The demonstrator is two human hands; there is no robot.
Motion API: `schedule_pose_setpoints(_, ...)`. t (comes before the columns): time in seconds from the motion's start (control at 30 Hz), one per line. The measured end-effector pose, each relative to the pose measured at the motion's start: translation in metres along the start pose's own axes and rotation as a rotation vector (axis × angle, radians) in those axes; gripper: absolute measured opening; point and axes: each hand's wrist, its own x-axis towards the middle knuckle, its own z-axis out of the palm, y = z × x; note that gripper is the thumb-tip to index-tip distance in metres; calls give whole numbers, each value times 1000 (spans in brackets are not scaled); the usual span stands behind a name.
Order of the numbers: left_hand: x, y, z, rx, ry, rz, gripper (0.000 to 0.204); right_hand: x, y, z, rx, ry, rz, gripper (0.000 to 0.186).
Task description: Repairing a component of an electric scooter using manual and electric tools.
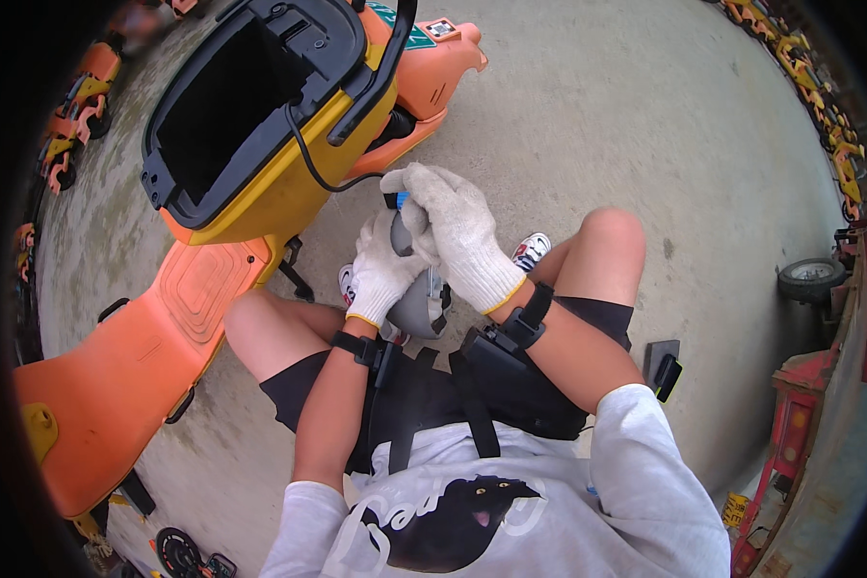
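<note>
Both my hands wear white knit gloves with yellow cuffs and meet in front of my bent knees. My left hand (382,268) is closed round a grey rounded piece (402,234). My right hand (458,223) sits just above and to its right, fingers curled at a small blue and black end piece (401,200). A black cable (306,159) runs to that spot from the open compartment of an orange and yellow scooter (279,197). Between my wrists shows a larger grey shell-like thing (416,310) with black parts; its kind is unclear.
The scooter lies close on my left, its dark storage box (231,106) uncovered. On the concrete by my right knee is a flat dark object (662,369). A loose wheel (811,279) and a red metal frame (790,414) stand at the right. Rows of scooters (819,87) line the far edges.
</note>
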Motion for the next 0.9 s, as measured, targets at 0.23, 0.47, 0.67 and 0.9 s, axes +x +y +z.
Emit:
schedule_pose_setpoints(0.23, 17, -21, 12, 110, -107, -24, 85, 25, 22, 15, -231, -13, -172, 30)
schedule_pose_setpoints(0.47, 7, -70, 52, -311, 43, 242, 69, 20, 46, 25, -657, -82, -363, 36)
schedule_pose_setpoints(0.67, -1, 9, 14, 77, -19, 76, 78, 15, 56, -21, -406, 89, -210, 42)
schedule_pose_setpoints(0.9, 0, 8, -1, 22, -28, 21, 94, -57, -129, -52, -677, 172, -184, 62)
